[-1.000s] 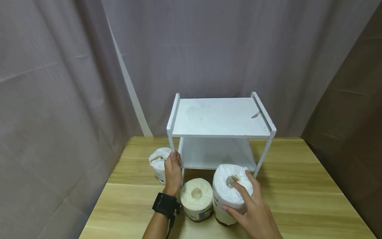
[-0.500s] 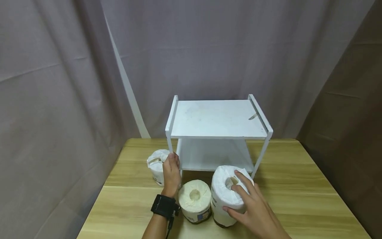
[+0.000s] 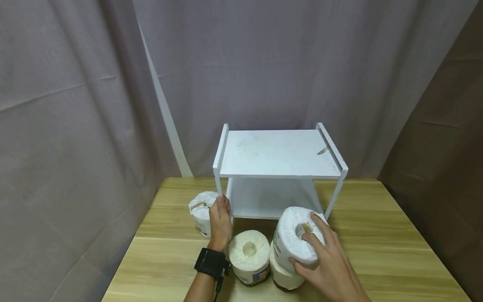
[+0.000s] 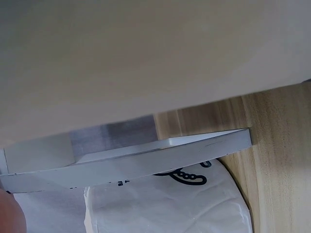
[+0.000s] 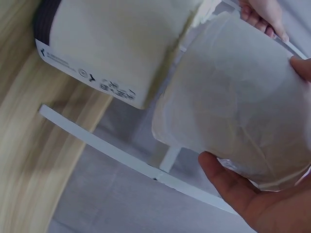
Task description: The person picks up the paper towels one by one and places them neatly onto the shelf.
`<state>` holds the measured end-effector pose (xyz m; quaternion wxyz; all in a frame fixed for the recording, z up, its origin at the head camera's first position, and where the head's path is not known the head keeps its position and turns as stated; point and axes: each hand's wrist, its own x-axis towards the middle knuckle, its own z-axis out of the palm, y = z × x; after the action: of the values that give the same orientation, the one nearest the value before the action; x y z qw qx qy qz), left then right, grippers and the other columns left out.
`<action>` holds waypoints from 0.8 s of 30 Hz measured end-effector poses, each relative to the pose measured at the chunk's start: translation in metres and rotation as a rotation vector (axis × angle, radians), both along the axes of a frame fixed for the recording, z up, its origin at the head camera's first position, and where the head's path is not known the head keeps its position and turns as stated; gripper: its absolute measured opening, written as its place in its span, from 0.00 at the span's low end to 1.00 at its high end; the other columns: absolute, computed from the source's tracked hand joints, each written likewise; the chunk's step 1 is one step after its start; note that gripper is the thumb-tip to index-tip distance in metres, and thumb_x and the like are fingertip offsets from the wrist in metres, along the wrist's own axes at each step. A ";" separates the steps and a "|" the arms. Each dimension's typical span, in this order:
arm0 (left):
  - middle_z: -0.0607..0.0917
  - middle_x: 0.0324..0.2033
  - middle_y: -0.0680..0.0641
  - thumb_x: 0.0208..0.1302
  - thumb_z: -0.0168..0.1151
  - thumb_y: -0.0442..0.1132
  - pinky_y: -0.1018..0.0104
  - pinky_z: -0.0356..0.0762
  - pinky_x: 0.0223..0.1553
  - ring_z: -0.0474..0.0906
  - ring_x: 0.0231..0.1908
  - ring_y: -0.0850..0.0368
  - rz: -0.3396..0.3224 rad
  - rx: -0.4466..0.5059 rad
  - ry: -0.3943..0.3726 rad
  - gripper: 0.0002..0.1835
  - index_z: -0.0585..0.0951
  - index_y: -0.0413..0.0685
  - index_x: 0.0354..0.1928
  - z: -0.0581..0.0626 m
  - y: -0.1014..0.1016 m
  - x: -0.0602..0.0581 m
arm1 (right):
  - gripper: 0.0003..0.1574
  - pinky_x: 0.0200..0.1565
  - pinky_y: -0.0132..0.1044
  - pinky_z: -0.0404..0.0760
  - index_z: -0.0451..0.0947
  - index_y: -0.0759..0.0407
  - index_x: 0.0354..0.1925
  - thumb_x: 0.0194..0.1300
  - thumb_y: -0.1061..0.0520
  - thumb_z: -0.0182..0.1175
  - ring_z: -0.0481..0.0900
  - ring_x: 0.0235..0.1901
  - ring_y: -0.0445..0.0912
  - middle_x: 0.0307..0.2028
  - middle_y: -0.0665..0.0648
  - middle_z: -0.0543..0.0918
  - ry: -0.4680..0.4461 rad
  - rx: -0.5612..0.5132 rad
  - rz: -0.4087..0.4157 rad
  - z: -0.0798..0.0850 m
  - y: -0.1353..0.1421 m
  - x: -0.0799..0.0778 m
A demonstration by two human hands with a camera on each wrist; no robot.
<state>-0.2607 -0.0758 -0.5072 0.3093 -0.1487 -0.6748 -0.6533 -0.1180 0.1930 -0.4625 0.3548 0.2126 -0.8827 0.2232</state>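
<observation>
The top roll (image 3: 288, 240) is showing white with dark print, the middle roll (image 3: 245, 262) cream with a blue patch. The shelf (image 3: 275, 153) is looking white, the table (image 3: 377, 251) yellow-brown with streaky grain, the curtain (image 3: 264, 63) greyish mauve.

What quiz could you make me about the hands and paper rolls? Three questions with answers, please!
1. Choose: the left hand grips (a) the curtain, (b) a post of the white shelf, (c) the table edge.
2. True or false: the right hand holds nothing.
3. How many paper rolls show in the head view?

Key:
1. b.
2. False: it holds a white roll, tilted above a lower roll.
3. Four: those two, the cream roll beside them, and the far roll partly behind the left hand.
</observation>
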 end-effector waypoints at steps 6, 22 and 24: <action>0.62 0.20 0.57 0.88 0.33 0.37 0.69 0.56 0.23 0.57 0.20 0.64 0.000 -0.004 -0.014 0.25 0.67 0.39 0.26 -0.001 -0.005 0.005 | 0.30 0.46 0.63 0.83 0.82 0.55 0.48 0.58 0.35 0.69 0.75 0.59 0.68 0.74 0.68 0.68 0.017 -0.017 -0.026 0.010 -0.002 -0.003; 0.63 0.20 0.57 0.88 0.34 0.36 0.69 0.57 0.22 0.58 0.20 0.64 0.006 -0.002 -0.009 0.24 0.69 0.38 0.27 -0.001 -0.001 0.002 | 0.32 0.47 0.68 0.82 0.81 0.56 0.48 0.46 0.45 0.78 0.73 0.62 0.70 0.75 0.68 0.65 -0.022 -0.039 -0.104 0.034 -0.003 -0.013; 0.63 0.20 0.57 0.88 0.34 0.36 0.69 0.57 0.23 0.58 0.20 0.64 0.008 -0.002 -0.014 0.25 0.69 0.38 0.27 -0.001 0.000 0.002 | 0.33 0.45 0.68 0.82 0.81 0.57 0.47 0.45 0.46 0.79 0.73 0.61 0.71 0.75 0.69 0.65 -0.020 -0.038 -0.126 0.036 -0.004 -0.017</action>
<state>-0.2591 -0.0757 -0.5085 0.3071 -0.1418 -0.6780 -0.6526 -0.1353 0.1893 -0.4264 0.3634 0.1477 -0.8934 0.2190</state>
